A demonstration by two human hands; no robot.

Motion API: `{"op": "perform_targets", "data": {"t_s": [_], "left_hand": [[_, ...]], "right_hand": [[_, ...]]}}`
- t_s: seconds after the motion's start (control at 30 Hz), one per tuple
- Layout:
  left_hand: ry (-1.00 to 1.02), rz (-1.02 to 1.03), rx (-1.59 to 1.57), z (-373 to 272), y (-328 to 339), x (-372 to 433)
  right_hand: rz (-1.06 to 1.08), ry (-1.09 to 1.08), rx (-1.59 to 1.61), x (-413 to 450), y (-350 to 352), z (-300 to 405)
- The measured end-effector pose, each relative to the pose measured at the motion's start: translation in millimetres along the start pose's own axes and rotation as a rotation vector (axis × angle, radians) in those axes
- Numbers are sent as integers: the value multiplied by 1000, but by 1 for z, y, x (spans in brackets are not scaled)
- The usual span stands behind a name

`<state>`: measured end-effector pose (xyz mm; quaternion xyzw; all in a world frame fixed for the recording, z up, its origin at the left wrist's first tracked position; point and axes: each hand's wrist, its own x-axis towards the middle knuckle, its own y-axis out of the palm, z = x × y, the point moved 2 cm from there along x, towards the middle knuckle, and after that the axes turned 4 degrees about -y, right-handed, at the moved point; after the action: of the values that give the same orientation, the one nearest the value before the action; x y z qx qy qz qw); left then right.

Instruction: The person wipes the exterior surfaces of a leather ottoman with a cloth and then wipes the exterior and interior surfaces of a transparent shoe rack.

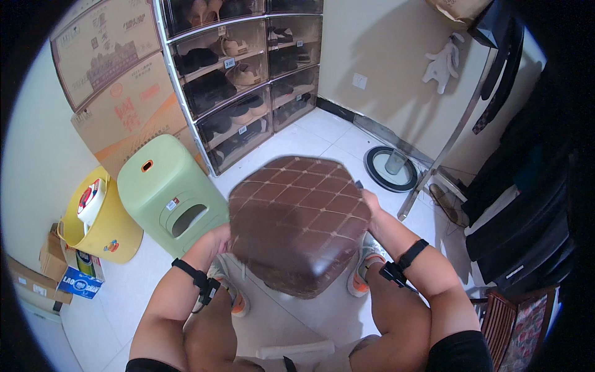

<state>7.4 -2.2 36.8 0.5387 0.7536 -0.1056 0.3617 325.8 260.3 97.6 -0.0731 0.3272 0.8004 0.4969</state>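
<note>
A brown quilted storage stool or box point(302, 218) with pale diamond stitching is held between my two hands, in front of my knees. My left hand point(222, 239) grips its left side, the fingers partly hidden behind the edge. On the opposite side, my right hand point(369, 204) holds it near a small dark tab point(358, 184). The lower part of the brown piece looks blurred, and its underside is hidden. A light green plastic step stool point(158, 176) stands just left of it, close to my left hand.
A yellow bucket point(125, 237) holding a white container stands left of the green stool, beside small cartons point(81, 281). Clear shoe boxes point(241, 83) and large cardboard boxes point(125, 107) rise behind. Right are a round scale point(390, 181), a metal rack post point(437, 162) and dark clothes point(516, 237).
</note>
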Motion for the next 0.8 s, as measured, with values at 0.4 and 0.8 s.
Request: {"op": "perform_targets", "data": {"t_s": [0.4,0.8], "left_hand": [[43,13,-68,-69,65,-48],[914,-334,508,-85,93,-42]], "right_hand": [[-112,-301,-227,6,-20,-2],[176,-927,-1360,-59,65,53]]}}
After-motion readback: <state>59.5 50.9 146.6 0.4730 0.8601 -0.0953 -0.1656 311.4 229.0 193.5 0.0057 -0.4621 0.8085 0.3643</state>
